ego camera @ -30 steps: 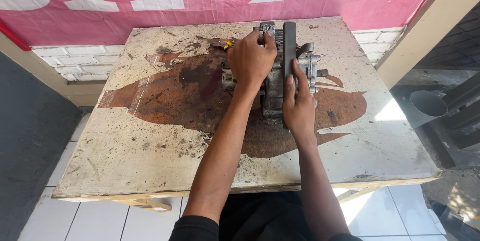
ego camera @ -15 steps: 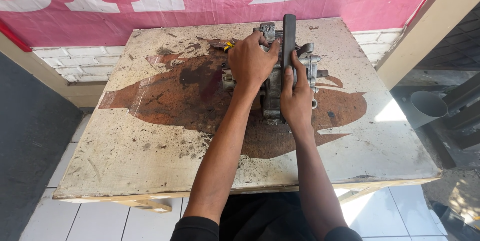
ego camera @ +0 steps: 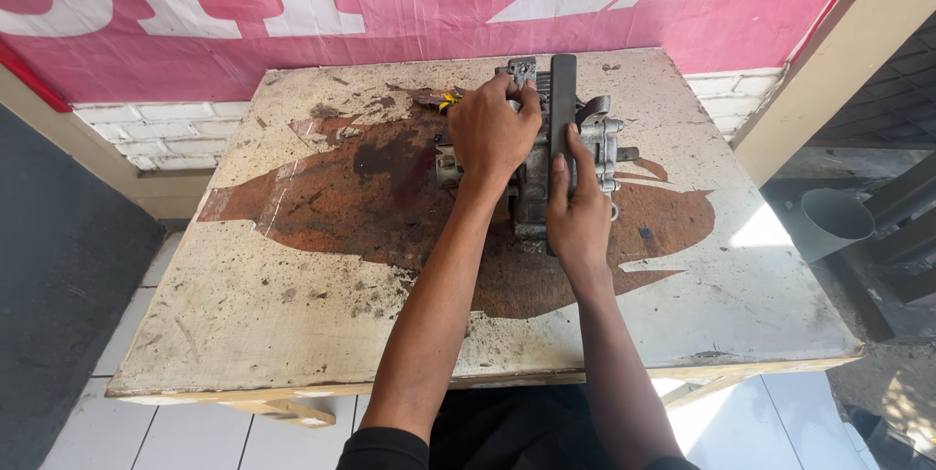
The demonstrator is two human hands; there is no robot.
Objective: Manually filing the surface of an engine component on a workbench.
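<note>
A grey metal engine part (ego camera: 597, 143) lies near the far middle of a worn, stained wooden table (ego camera: 292, 275). My left hand (ego camera: 490, 129) rests on its left side with fingers curled over the top edge. My right hand (ego camera: 577, 212) grips a long dark flat bar (ego camera: 563, 99) that lies lengthwise along the part, pointing away from me. A small tool with a yellow handle (ego camera: 447, 99) peeks out just left of my left hand.
A pink and white banner (ego camera: 390, 2) hangs behind the table over a white brick wall (ego camera: 166, 129). A grey pipe end (ego camera: 834, 221) lies on the ground at the right. White floor tiles (ego camera: 88, 411) show below the table's near edge.
My right hand has slid a little nearer along the bar, and my left hand has shifted slightly on the part. The engine part stays in place.
</note>
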